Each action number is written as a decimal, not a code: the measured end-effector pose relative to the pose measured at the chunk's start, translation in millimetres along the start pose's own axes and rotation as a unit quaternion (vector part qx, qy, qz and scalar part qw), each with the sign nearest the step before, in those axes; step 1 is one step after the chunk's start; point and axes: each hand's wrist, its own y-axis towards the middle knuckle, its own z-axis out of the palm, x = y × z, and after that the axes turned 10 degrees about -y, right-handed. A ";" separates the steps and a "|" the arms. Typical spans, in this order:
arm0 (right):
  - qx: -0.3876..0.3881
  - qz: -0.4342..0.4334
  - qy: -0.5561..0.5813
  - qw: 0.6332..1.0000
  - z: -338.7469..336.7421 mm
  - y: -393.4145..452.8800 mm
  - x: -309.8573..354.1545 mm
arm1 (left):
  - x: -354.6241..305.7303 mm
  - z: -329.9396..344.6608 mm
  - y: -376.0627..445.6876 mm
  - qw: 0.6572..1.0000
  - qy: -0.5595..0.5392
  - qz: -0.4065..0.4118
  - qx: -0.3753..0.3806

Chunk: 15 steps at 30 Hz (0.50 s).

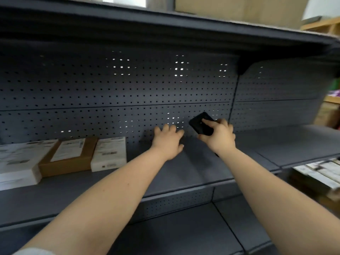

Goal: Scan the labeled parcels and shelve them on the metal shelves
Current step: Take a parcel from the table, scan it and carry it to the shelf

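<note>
Both arms reach over a grey metal shelf (184, 168) toward its perforated back panel (110, 92). The left hand (168, 142) is spread flat with straight fingers, holding nothing, just left of the right hand (219, 138), which grips a black scanner (200, 124), possibly a phone. Well left of the left hand, three labeled parcels lie side by side: a white box (110, 153), a brown carton (70, 157), and a larger white box (18, 164).

A wooden rack (321, 26) stands at the far right behind the shelving, beside blurred purple items (334, 93).
</note>
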 end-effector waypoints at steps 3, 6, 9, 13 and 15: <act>-0.021 0.041 -0.028 0.999 -33.4 1.6 -59.9 | -56.3 -1.3 31.6 0.999 -0.020 0.042 -0.011; -0.040 0.094 -0.045 0.994 -65.8 -2.5 -125.2 | -121.9 -2.5 59.9 0.996 -0.050 0.079 -0.015; -0.055 0.141 -0.063 0.986 -100.2 -11.2 -195.1 | -197.6 -1.1 83.3 0.990 -0.075 0.118 -0.018; -0.076 0.191 -0.085 0.975 -146.6 -23.3 -291.2 | -310.9 3.5 107.6 0.982 -0.106 0.155 -0.019; -0.089 0.213 -0.097 0.968 -170.7 -29.5 -338.7 | -369.6 6.0 119.5 0.978 -0.117 0.172 -0.021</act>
